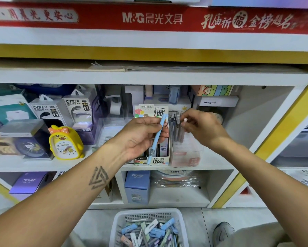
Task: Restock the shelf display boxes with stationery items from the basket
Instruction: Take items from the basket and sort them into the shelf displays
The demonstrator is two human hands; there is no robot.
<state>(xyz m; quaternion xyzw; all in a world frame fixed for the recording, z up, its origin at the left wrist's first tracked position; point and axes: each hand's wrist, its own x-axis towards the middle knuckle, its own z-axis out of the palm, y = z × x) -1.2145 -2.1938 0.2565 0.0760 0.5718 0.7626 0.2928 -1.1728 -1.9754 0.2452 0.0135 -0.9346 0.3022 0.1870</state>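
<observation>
Two hands: raised at the shelf's front edge.
Left hand (140,138): grasps a light blue pencil (156,138).
Right hand (201,127): pinches a grey pencil (183,128) standing in a clear box (185,155).
Display box (154,160): reads "0.7mm/HB", "100".
Banner (152,18): "M&G".
Basket (148,227): on the floor below, holding stationery.

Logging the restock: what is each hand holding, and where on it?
Left hand grips a blue pencil around its middle. Right hand pinches a grey pencil near its white top end.
</observation>
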